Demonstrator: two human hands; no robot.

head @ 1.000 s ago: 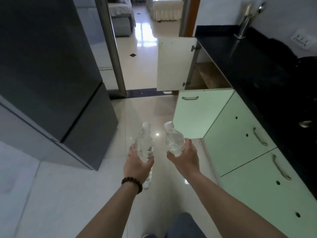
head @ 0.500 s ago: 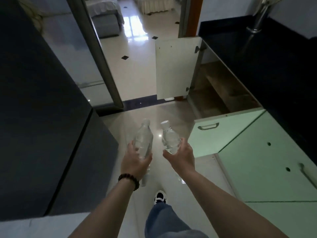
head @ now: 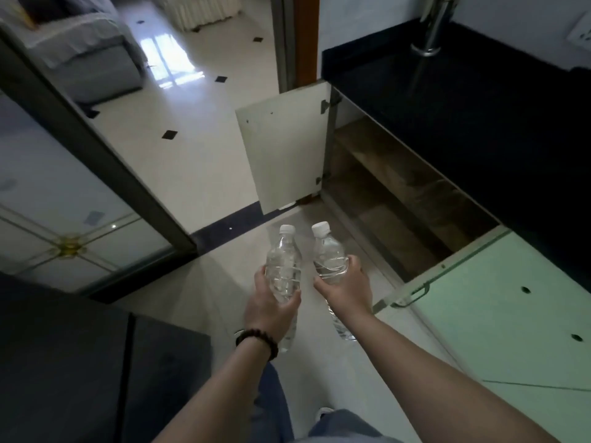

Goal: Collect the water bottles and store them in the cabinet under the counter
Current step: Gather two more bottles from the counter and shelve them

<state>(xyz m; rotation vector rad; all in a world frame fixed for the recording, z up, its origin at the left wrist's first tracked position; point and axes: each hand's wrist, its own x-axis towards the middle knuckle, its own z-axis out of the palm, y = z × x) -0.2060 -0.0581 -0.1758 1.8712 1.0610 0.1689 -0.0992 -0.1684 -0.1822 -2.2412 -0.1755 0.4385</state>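
Note:
My left hand (head: 268,306) grips a clear water bottle (head: 283,266) with a white cap, held upright over the floor. My right hand (head: 347,287) grips a second clear water bottle (head: 329,255), also white-capped and leaning slightly left. Both bottles sit side by side, close but apart. Ahead and to the right, the cabinet under the black counter (head: 463,123) stands with its doors swung out: a white door (head: 284,148) at the far side and a green door (head: 412,282) at the near side. The wooden cabinet shelves (head: 393,193) show between them.
A dark fridge (head: 80,362) fills the lower left. A sliding glass door frame (head: 96,148) runs diagonally at left, with a tiled room and sofa (head: 89,49) beyond. Green cabinet fronts (head: 511,330) line the right. A chrome tap (head: 431,30) stands on the counter.
I have walked forward toward the open cabinet. It now lies closer and more of its inside shows. Both hands still hold their bottles out in front.

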